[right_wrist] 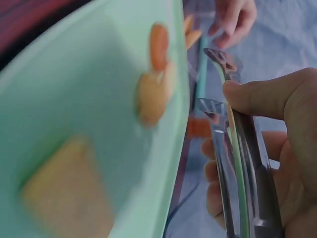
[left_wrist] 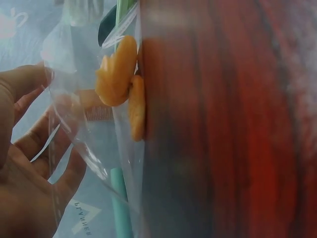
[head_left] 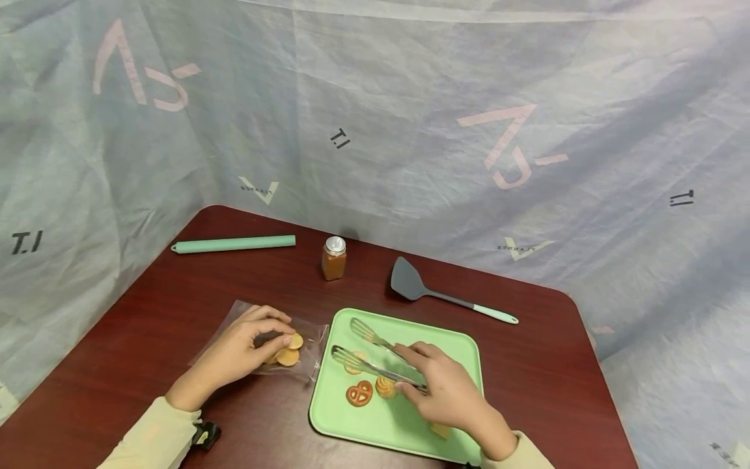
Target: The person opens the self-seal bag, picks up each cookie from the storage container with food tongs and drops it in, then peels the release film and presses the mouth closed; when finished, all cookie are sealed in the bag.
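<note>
A: What's in the right hand [head_left: 442, 384]?

B: Metal tongs [right_wrist: 252, 183], with the fingers curled round them. Their 2 arms stand apart over the green tray [head_left: 375, 426].

A: And the left hand [head_left: 249, 342]?

B: It's at the clear plastic bag [head_left: 312, 333], fingers loosely bent and spread. I can't tell whether they pinch the film.

A: Where are the cookies?

B: At least 2 yellow cookies [head_left: 288, 357] are at the bag, by the left fingertips. On the tray, a pretzel [head_left: 359, 393] lies just beside a swirled cookie [head_left: 385, 388], under the tongs.

A: What's farther back on the surface [head_left: 269, 423]?

B: A green stick [head_left: 234, 244] at the left, a brown jar [head_left: 334, 264] standing upright, and a spatula [head_left: 408, 281] behind the tray, its pale handle pointing right.
</note>
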Tool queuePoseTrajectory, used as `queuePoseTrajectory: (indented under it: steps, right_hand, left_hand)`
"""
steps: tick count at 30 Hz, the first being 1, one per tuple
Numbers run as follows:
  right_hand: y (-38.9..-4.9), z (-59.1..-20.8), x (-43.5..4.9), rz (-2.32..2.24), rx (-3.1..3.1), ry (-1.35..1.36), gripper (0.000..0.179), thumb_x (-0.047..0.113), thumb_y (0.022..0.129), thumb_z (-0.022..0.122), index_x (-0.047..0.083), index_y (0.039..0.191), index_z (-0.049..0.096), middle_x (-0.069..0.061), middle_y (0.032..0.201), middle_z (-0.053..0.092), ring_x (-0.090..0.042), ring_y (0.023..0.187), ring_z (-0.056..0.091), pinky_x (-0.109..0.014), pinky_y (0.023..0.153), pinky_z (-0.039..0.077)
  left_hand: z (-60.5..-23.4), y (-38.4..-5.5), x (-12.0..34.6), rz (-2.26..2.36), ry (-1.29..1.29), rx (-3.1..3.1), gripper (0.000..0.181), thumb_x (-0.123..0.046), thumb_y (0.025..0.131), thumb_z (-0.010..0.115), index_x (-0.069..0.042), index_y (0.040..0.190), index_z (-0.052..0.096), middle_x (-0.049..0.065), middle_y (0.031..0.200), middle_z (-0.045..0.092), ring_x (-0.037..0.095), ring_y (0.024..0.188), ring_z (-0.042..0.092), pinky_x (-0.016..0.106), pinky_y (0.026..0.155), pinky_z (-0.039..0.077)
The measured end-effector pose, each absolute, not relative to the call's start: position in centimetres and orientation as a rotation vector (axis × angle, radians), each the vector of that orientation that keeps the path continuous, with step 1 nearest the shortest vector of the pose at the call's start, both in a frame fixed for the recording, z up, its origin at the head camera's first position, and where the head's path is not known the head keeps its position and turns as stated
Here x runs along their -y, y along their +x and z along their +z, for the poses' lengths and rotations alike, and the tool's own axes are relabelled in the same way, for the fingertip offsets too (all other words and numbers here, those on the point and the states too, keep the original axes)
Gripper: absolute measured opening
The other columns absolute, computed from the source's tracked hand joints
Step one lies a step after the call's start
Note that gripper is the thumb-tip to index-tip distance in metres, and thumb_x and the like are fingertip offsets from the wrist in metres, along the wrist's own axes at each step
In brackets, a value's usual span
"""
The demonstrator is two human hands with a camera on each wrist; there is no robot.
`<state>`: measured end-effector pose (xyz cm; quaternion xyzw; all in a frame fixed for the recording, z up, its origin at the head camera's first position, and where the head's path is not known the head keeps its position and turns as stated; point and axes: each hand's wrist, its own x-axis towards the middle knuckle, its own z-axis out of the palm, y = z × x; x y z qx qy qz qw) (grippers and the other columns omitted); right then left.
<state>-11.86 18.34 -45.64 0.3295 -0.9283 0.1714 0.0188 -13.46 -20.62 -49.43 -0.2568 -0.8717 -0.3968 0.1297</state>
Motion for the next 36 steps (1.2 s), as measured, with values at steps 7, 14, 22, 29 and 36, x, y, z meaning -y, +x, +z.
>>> queuePoseTrajectory:
  steps: [7, 14, 22, 29, 36]
  right_hand:
    - [-10.3, -47.0, -23.2, 0.436, 2.821, 0.886, 0.062, 0.034, 0.085, 0.083, 0.015, 0.141, 0.063, 0.007, 0.117, 0.062, -0.006, 0.096, 0.058, -0.034, 0.071, 0.053]
    - [-8.6, -47.8, -25.9, 0.509, 2.806, 0.847, 0.063, 0.036, 0.086, 0.083, 0.019, 0.142, 0.061, 0.012, 0.121, 0.061, -0.002, 0.099, 0.059, -0.032, 0.072, 0.052]
    - [-8.4, -47.7, -26.9, 0.48, 2.832, 0.877, 0.064, 0.037, 0.086, 0.083, 0.02, 0.143, 0.06, 0.014, 0.122, 0.059, 0.0, 0.099, 0.057, -0.03, 0.07, 0.052]
    - [-8.9, -47.5, -27.1, 0.405, 2.854, 0.761, 0.065, 0.038, 0.084, 0.084, 0.02, 0.142, 0.062, 0.011, 0.119, 0.06, -0.003, 0.1, 0.057, -0.034, 0.068, 0.052]
    - [-9.2, -47.4, -27.2, 0.406, 2.856, 0.738, 0.066, 0.037, 0.083, 0.085, 0.021, 0.142, 0.061, 0.012, 0.118, 0.059, -0.002, 0.098, 0.056, -0.032, 0.066, 0.051]
  left_hand:
    - [-49.4, -13.3, 20.6, -1.134, -0.747, 2.529, 0.009, -0.016, 0.093, 0.078, -0.021, 0.1, 0.079, -0.001, 0.115, 0.065, 0.017, 0.109, 0.056, 0.035, 0.079, 0.048]
    - [-49.5, -13.3, 20.5, -1.134, -0.753, 2.518, 0.01, -0.014, 0.092, 0.078, -0.021, 0.1, 0.078, 0.001, 0.115, 0.066, 0.018, 0.109, 0.056, 0.034, 0.078, 0.047]
    - [-49.4, -13.3, 20.3, -1.149, -0.749, 2.527, 0.011, -0.013, 0.092, 0.079, -0.021, 0.1, 0.079, 0.001, 0.115, 0.066, 0.017, 0.109, 0.055, 0.034, 0.077, 0.048]
    - [-49.4, -13.3, 20.3, -1.164, -0.746, 2.527, 0.012, -0.011, 0.091, 0.079, -0.019, 0.099, 0.079, 0.001, 0.114, 0.066, 0.015, 0.106, 0.054, 0.03, 0.07, 0.046]
    - [-49.3, -13.2, 20.3, -1.159, -0.76, 2.53, 0.012, -0.011, 0.091, 0.079, -0.02, 0.1, 0.079, 0.002, 0.114, 0.066, 0.018, 0.109, 0.055, 0.033, 0.075, 0.047]
